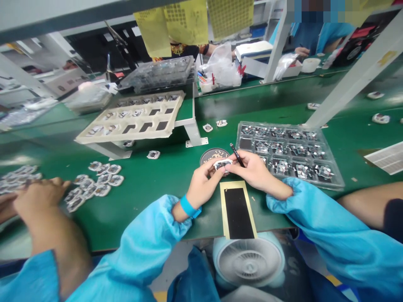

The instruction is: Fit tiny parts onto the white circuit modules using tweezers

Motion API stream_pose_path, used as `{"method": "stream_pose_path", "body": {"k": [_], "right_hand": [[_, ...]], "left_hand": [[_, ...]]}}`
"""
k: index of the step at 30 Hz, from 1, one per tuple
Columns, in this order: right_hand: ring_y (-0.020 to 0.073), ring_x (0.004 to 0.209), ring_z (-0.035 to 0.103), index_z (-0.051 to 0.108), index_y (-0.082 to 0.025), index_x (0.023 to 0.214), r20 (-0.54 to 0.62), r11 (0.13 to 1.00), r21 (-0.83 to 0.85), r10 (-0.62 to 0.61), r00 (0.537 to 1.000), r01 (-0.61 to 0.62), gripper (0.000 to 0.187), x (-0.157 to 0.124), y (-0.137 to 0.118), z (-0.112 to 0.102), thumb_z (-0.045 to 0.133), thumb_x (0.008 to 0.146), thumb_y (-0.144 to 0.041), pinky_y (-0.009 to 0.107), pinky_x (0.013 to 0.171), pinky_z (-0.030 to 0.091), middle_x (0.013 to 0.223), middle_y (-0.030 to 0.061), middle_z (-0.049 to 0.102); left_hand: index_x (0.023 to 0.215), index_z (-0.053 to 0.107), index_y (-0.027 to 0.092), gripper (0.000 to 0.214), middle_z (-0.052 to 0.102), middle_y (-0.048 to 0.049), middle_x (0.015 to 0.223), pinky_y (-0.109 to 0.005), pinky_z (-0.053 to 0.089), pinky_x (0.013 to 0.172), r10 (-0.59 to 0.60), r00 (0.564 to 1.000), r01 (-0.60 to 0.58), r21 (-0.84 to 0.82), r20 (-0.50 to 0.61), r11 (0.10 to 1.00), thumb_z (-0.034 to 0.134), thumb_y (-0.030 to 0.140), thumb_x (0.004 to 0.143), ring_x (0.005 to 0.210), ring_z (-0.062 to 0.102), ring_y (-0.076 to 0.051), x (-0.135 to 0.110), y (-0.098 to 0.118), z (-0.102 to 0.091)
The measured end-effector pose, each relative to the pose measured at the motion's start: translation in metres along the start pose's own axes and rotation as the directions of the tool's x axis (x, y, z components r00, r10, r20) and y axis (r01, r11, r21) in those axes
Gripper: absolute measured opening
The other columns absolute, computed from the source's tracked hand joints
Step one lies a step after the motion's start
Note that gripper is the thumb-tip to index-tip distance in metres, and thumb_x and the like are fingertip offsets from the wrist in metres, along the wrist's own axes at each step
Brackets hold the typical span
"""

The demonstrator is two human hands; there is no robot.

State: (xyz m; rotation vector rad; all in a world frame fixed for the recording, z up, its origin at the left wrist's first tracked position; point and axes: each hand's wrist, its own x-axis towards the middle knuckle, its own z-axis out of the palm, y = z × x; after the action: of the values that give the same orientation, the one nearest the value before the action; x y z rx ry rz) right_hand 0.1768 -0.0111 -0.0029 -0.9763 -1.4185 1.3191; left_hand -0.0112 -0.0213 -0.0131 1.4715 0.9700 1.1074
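My left hand (203,182) pinches a small white part (222,164) with dark electronics inside, held over the green bench. My right hand (256,170) touches the same part from the right and also grips dark tweezers (236,154) that point up and away. Just behind the part lies a round dark dish (211,155) of tiny pieces. A black strip on a yellow backing card (237,209) lies right below my hands. Both my arms wear blue sleeves, with a blue band on the left wrist.
A clear blister tray (291,152) of assembled parts sits to the right. A beige tray (134,118) rests on a white stand at back left. Loose white parts (94,184) lie left, by another person's hands (34,199). A small fan (248,262) sits below the bench edge. Another forearm (368,203) rests at right.
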Motion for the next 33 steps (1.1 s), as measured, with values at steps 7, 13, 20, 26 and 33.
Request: {"method": "stream_pose_path", "body": {"k": [7, 13, 20, 26, 33], "right_hand": [[0.0207, 0.071, 0.074, 0.065, -0.019, 0.084, -0.017, 0.992, 0.115, 0.057, 0.998, -0.054, 0.027, -0.002, -0.006, 0.012, 0.085, 0.074, -0.034, 0.034, 0.071, 0.059, 0.072, 0.0030, 0.076], [0.0195, 0.071, 0.071, 0.064, -0.019, 0.087, -0.057, 1.000, 0.006, 0.000, 0.998, 0.001, 0.022, 0.003, 0.004, 0.009, 0.077, 0.081, -0.035, 0.034, 0.070, 0.056, 0.076, 0.0027, 0.074], [0.0192, 0.082, 0.063, 0.071, -0.018, 0.095, 0.000, 0.775, -0.528, -0.409, 0.913, 0.347, 0.021, 0.005, -0.006, -0.013, 0.069, 0.093, -0.039, 0.034, 0.077, 0.049, 0.092, 0.0058, 0.069], [0.0207, 0.085, 0.065, 0.073, -0.021, 0.092, 0.121, 0.727, -0.497, -0.483, 0.867, 0.474, 0.015, 0.004, -0.003, -0.014, 0.069, 0.095, -0.036, 0.036, 0.078, 0.053, 0.089, 0.0058, 0.069], [0.0215, 0.092, 0.067, 0.073, -0.022, 0.108, 0.205, 0.670, -0.502, -0.522, 0.828, 0.547, 0.017, 0.001, 0.005, -0.014, 0.065, 0.098, -0.033, 0.037, 0.081, 0.054, 0.099, 0.0083, 0.071]], "left_hand": [[0.109, 0.077, 0.015, 0.034, 0.080, -0.0098, 0.098, -0.031, 0.064, 0.070, 0.034, 0.990, -0.032, 0.013, -0.134, 0.999, 0.078, 0.041, 0.088, 0.079, 0.076, -0.021, -0.003, 0.011, 0.009], [0.108, 0.075, 0.014, 0.036, 0.080, -0.0108, 0.097, -0.031, 0.064, 0.068, 0.031, 0.987, -0.026, 0.029, -0.155, 0.999, 0.078, 0.043, 0.086, 0.076, 0.075, -0.020, 0.003, 0.004, 0.012], [0.113, 0.075, 0.020, 0.024, 0.078, -0.0076, 0.108, -0.036, 0.058, 0.088, 0.242, 0.968, -0.182, 0.476, -0.067, 0.860, 0.066, 0.032, 0.095, 0.094, 0.072, -0.021, 0.004, -0.001, -0.003], [0.111, 0.073, 0.024, 0.019, 0.077, -0.0056, 0.107, -0.037, 0.053, 0.091, 0.258, 0.966, -0.211, 0.577, 0.000, 0.789, 0.064, 0.030, 0.096, 0.098, 0.071, -0.024, 0.001, 0.002, -0.006], [0.112, 0.073, 0.024, 0.020, 0.077, -0.0055, 0.104, -0.037, 0.048, 0.088, 0.267, 0.963, -0.217, 0.649, 0.023, 0.729, 0.065, 0.028, 0.093, 0.093, 0.069, -0.023, 0.000, -0.001, -0.008]]}}
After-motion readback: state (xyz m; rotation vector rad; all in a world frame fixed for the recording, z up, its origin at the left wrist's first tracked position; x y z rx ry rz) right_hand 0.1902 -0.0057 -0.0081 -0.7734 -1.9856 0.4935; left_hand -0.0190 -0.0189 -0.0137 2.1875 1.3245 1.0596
